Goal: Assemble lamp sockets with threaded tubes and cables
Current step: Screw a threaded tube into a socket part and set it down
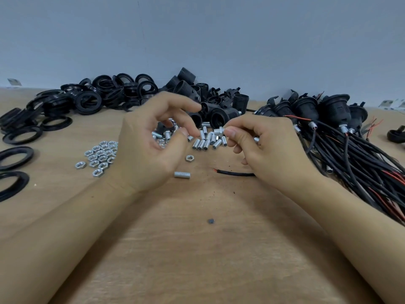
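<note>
Black plastic lamp sockets lie loose in a heap at the far middle of the wooden table, while a bundle of finished sockets with black cables at the far right suggests the task is partly done. Right hand pinches a small silver threaded tube; left hand hovers, fingers loosely curled, apparently empty. Many silver tubes, hex nuts and black rings remain unused.
</note>
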